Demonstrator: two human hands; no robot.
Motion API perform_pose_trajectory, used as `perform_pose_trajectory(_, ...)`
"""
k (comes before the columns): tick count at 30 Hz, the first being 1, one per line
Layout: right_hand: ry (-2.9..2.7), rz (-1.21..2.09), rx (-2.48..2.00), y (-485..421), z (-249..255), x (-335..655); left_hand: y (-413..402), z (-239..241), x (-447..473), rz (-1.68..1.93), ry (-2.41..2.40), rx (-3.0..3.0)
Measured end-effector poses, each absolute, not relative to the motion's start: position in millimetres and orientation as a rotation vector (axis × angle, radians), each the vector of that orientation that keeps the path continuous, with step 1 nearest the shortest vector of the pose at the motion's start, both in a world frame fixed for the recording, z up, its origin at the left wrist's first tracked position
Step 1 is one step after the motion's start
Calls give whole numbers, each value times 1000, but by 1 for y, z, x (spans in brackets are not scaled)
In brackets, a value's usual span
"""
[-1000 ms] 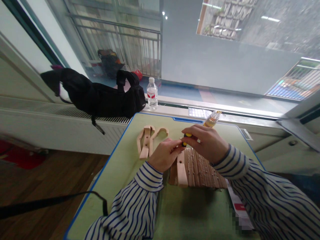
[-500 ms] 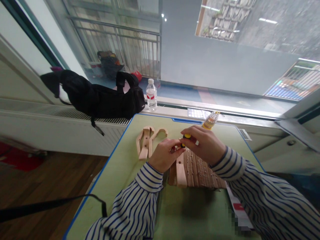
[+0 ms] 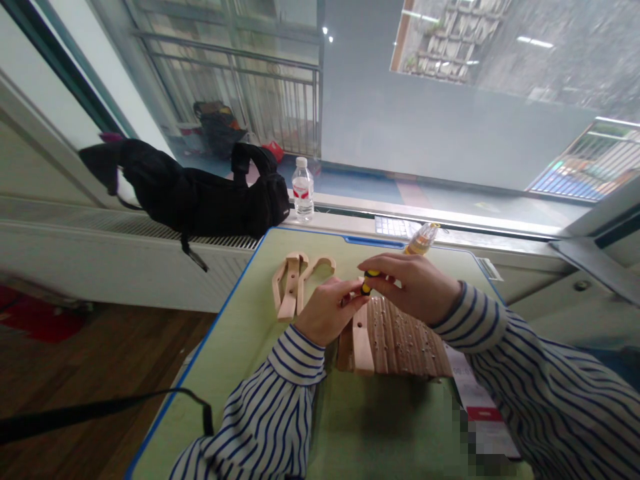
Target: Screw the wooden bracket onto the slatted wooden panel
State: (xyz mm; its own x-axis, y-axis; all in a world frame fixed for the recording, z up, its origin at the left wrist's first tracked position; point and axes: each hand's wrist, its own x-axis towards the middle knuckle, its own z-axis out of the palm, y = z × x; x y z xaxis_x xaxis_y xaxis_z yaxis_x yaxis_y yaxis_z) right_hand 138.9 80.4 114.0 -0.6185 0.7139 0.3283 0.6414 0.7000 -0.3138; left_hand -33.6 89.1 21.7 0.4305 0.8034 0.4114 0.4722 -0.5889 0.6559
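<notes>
My right hand (image 3: 413,283) is closed on the short yellow-and-black handle of a screwdriver (image 3: 369,283), held upright between thumb and fingers. My left hand (image 3: 333,310) pinches around the lower end of the screwdriver; its shaft and tip are hidden by my fingers. Beneath them a pale wooden hook (image 3: 363,347) with a hole in it lies along the left part of a brown ridged board (image 3: 405,343), dotted with small bits. The hook's upper end is covered by my left hand.
More wooden hooks (image 3: 287,293) lie on the green table (image 3: 240,347) to the left. A clear container (image 3: 421,239) is at the far side. A water bottle (image 3: 303,193) and black bag (image 3: 215,200) rest on the sill. A printed sheet (image 3: 483,407) lies by my right forearm.
My right hand has turned and shifted slightly to the right around the handle, with its fingers straighter. The left hand and the wooden hook have stayed in place.
</notes>
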Motion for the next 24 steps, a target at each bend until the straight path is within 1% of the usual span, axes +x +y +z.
perform_pose_trajectory(16, -2305, 160, -1094, 76, 103, 142, 87, 31, -33, 972, 965, 2245)
perform_pose_trajectory(24, -2337, 176, -1087, 78, 105, 138, 87, 28, -30, 1042, 1129, 2213)
